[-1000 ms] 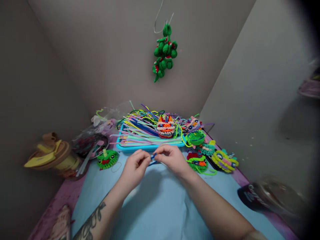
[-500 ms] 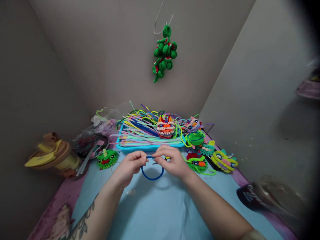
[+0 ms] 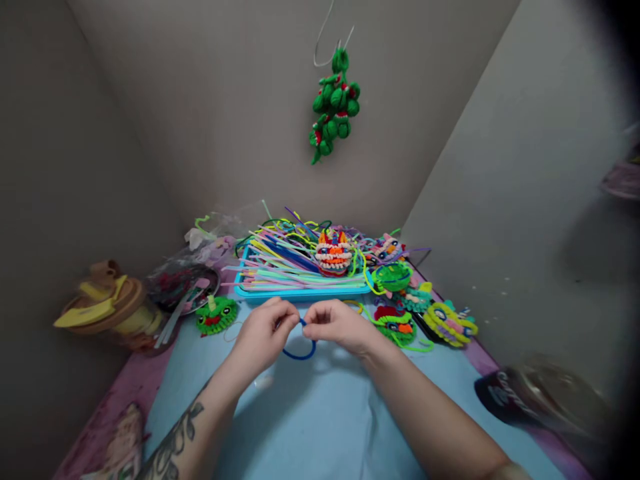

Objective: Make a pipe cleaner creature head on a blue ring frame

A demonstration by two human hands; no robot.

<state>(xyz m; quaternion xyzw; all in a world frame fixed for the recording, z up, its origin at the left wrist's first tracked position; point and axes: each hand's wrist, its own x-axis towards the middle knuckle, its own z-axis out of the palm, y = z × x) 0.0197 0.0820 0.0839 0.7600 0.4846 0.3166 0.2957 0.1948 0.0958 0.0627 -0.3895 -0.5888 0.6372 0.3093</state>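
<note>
A blue pipe cleaner [image 3: 300, 357], bent into a loop, hangs between my two hands above the light blue table cover [image 3: 310, 427]. My left hand [image 3: 267, 330] pinches it from the left, thumb against the fingers. From the right, my right hand [image 3: 336, 325] pinches the same loop near its top. The fingertips are close together, and part of the loop is hidden behind my left hand. Just beyond the hands stands a blue tray [image 3: 300, 293] heaped with pipe cleaners in many colours. A striped orange and white pipe-cleaner figure [image 3: 333, 253] rests on the heap.
Several fuzzy figures lie right of the tray, including a yellow one [image 3: 451, 325]. A green figure [image 3: 217, 316] sits to the left. A lidded cup [image 3: 107, 310] stands at far left, a coffee cup [image 3: 520, 397] at right. Green ornaments [image 3: 335, 107] hang overhead.
My hands have drawn closer together, and the blue loop looks smaller and tilted. The scissors seen at my right hand before no longer show there. The view has shifted slightly.
</note>
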